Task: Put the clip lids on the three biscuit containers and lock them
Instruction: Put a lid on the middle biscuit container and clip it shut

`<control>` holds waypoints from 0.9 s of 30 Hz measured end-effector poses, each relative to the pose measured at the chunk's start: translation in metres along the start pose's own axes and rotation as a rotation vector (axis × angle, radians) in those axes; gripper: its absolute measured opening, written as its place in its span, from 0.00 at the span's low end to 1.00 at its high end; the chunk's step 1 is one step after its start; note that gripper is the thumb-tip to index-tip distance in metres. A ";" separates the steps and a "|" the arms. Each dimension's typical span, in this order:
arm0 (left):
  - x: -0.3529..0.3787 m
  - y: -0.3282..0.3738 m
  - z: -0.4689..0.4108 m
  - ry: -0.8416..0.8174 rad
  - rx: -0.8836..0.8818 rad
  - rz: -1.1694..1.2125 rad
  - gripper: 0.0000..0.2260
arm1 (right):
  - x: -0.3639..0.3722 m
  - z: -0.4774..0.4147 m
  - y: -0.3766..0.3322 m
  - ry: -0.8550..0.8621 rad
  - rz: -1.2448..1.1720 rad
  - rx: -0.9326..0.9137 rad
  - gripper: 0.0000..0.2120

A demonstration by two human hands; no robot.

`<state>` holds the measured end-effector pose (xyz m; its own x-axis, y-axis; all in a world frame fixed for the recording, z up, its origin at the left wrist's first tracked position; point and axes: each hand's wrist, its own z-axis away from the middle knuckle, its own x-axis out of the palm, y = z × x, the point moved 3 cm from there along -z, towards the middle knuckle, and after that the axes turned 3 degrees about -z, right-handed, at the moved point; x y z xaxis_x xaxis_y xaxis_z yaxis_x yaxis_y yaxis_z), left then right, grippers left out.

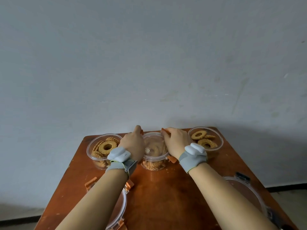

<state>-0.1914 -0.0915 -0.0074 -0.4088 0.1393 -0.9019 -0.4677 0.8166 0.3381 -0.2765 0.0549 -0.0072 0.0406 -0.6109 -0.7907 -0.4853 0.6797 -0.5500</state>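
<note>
Both hands on mid container's lid (153, 147): left hand (132, 143) & right hand (175, 141) fingers pinching far orange clips; thin, slick plastic, press at clips.

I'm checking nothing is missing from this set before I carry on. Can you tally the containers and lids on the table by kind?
Open biscuit containers, no lid: 2, the left container and the right container
Container with a lid on it: 1, the middle container
Loose lids on the table: 2, the orange-clip lid and the dark-clip lid
Total: 3 containers, 3 lids
</note>
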 end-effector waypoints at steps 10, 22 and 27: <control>-0.001 0.004 0.025 0.018 -0.079 0.107 0.07 | -0.005 0.023 0.008 -0.050 -0.131 0.063 0.18; -0.009 0.011 0.050 0.006 -0.169 0.223 0.16 | -0.014 0.049 0.016 0.034 -0.211 0.232 0.19; -0.007 0.008 0.046 -0.089 -0.168 0.233 0.20 | -0.009 0.048 0.017 0.058 -0.200 0.226 0.22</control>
<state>-0.1560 -0.0596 -0.0104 -0.4540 0.3665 -0.8121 -0.4954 0.6537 0.5720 -0.2429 0.0912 -0.0225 0.0629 -0.7595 -0.6474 -0.2656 0.6126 -0.7444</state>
